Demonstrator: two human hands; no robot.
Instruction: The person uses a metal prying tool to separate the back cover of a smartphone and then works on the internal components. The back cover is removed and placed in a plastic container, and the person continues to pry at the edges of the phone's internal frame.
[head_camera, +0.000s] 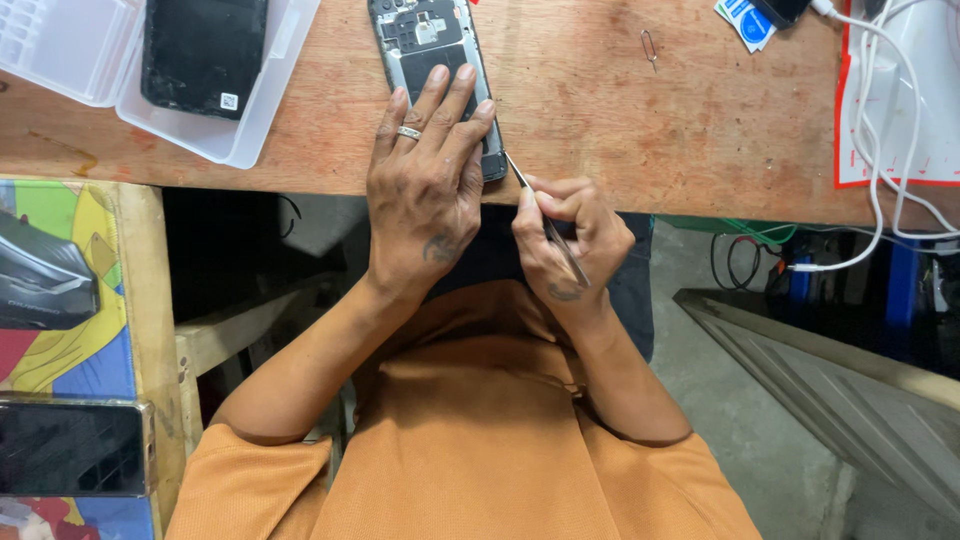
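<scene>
Wooden bench (620, 110), opened phone (425, 40) under left fingers (440, 100)

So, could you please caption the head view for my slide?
Left hand steadies an opened phone on a wooden bench while right hand works tweezers at its edge.

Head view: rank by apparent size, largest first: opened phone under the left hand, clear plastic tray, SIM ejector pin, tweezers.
1. clear plastic tray, cut off by the frame edge
2. opened phone, partly hidden under the left hand
3. tweezers, in the right hand
4. SIM ejector pin
</scene>
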